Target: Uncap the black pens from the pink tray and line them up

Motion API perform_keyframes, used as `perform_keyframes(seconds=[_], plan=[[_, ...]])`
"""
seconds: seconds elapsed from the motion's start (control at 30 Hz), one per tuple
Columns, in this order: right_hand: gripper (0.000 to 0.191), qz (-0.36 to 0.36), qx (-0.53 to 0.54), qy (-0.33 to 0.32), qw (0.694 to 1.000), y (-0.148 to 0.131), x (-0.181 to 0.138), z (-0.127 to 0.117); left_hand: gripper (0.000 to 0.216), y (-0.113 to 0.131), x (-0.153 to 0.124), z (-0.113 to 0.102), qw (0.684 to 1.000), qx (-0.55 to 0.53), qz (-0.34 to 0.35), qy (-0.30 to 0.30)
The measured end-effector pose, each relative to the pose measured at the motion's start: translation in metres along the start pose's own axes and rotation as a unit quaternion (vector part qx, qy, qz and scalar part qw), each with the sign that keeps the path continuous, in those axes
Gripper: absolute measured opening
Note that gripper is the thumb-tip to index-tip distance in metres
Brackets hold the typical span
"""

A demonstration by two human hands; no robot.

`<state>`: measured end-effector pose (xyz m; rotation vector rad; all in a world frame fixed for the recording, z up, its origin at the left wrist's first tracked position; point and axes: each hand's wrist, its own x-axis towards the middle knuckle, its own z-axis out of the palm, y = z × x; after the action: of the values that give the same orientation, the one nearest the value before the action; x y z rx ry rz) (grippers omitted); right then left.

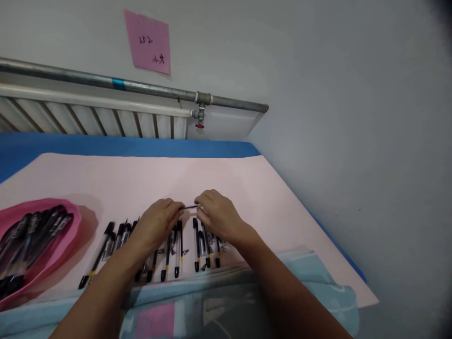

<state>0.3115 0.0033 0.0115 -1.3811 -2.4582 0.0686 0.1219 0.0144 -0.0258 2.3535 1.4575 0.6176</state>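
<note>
A thin dark pen refill [189, 207] spans the gap between my two hands above the pink sheet. My left hand [155, 223] pinches one end, and the fingers of my right hand [219, 216] are closed at the other. Just below them lie clear-barrelled pens with black ends: a group [172, 254] by my left wrist and another group [205, 245] under my right hand. Small pen parts [186, 252] are scattered among them. More pens [100, 254] lie left of my left forearm, which partly hides the row.
A pink basin [76, 226] full of pens stands at the left. Light blue cloth [318, 273] lies along the near edge of the pink sheet [141, 176], over a blue surface [158, 147]. A radiator, metal pipe [233, 102] and red valve run behind; a grey wall bounds the right.
</note>
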Motion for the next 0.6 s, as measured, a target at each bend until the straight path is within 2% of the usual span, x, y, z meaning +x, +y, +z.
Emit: perform_keyframes(seconds=[0.07, 0.1, 0.2, 0.27, 0.37, 0.5, 0.6], plan=[[0.022, 0.065, 0.032, 0.041, 0.997, 0.000, -0.009, -0.006, 0.031, -0.004, -0.003, -0.008, 0.996, -0.020, -0.071, 0.048], [0.021, 0.106, 0.042, 0.042, 0.993, 0.000, -0.014, -0.007, 0.031, -0.007, -0.005, -0.012, 0.991, -0.034, -0.110, 0.074], [0.015, 0.151, 0.048, -0.061, 0.986, -0.001, -0.029, -0.007, 0.030, -0.012, -0.011, -0.023, 0.971, -0.075, -0.197, 0.114], [0.013, 0.143, 0.043, -0.114, 0.982, -0.004, -0.034, -0.003, 0.030, -0.013, -0.012, -0.026, 0.966, -0.092, -0.213, 0.111], [0.009, 0.139, 0.041, -0.146, 0.979, -0.011, -0.035, 0.003, 0.028, -0.011, -0.013, -0.026, 0.968, -0.095, -0.207, 0.105], [0.012, 0.149, 0.040, -0.167, 0.974, -0.017, -0.031, 0.007, 0.028, -0.009, -0.013, -0.025, 0.966, -0.099, -0.213, 0.106], [0.012, 0.145, 0.031, -0.160, 0.976, -0.018, -0.030, 0.007, 0.028, -0.009, -0.014, -0.026, 0.964, -0.105, -0.216, 0.112]])
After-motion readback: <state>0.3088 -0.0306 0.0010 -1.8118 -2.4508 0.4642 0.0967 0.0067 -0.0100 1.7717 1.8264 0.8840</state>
